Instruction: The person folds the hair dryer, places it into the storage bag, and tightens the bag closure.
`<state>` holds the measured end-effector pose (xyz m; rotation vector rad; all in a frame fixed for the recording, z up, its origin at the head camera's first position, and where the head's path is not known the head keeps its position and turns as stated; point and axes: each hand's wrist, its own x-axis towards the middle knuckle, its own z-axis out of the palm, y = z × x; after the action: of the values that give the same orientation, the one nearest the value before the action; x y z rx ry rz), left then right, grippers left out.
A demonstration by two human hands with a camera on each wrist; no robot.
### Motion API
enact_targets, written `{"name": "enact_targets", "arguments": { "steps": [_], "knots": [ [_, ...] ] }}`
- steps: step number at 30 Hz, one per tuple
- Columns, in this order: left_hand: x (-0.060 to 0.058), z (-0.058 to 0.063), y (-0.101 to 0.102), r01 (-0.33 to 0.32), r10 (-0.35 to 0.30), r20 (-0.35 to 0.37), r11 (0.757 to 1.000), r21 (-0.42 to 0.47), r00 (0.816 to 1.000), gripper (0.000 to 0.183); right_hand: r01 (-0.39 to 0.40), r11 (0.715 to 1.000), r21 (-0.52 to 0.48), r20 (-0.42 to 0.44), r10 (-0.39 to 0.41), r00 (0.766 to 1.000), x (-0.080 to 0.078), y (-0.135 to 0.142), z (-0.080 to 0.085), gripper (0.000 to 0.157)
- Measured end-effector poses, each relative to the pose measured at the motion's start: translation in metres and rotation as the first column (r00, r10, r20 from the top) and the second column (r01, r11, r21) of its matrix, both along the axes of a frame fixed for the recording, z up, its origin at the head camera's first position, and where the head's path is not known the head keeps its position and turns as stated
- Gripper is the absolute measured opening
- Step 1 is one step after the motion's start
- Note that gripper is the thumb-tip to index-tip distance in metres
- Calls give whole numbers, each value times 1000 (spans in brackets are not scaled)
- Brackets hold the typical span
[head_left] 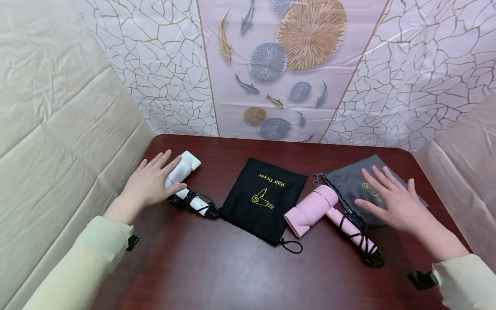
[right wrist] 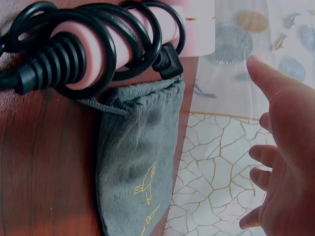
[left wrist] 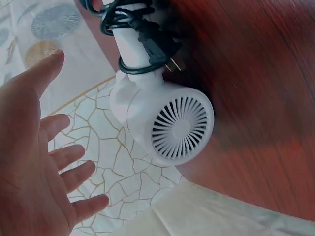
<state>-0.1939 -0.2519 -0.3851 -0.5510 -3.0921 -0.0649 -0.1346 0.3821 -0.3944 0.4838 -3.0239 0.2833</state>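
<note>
there are 2 hair dryers (head_left: 184,170) (head_left: 313,207) and 2 pouches (head_left: 267,193) (head_left: 348,178).

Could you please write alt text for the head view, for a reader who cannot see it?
A person's open left hand hovers over a white hair dryer and their open right hand over a gray pouch, on a dark table. Between the hands lie a black pouch, printed "Hair Dryer", and a pink hair dryer.
</note>
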Motion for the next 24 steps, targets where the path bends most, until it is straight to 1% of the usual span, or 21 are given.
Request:
{"name": "enact_targets", "arguments": {
  "steps": [7,14,19,24],
  "knots": [
    [-7,4,-6,61,-60,12,997,-38,998,85,-35,999,5,-1,35,999,1,-7,1,95],
    [-11,6,-15,113,-112,18,992,-54,994,83,-46,999,0,4,46,999,2,-12,2,94],
    [-13,7,-20,124,-123,18,989,-75,992,84,-57,998,-6,-2,57,998,2,-14,1,93],
    [-17,6,-21,138,-137,12,988,-71,990,83,-63,998,-7,-4,63,998,1,-16,0,93]
  ]
}}
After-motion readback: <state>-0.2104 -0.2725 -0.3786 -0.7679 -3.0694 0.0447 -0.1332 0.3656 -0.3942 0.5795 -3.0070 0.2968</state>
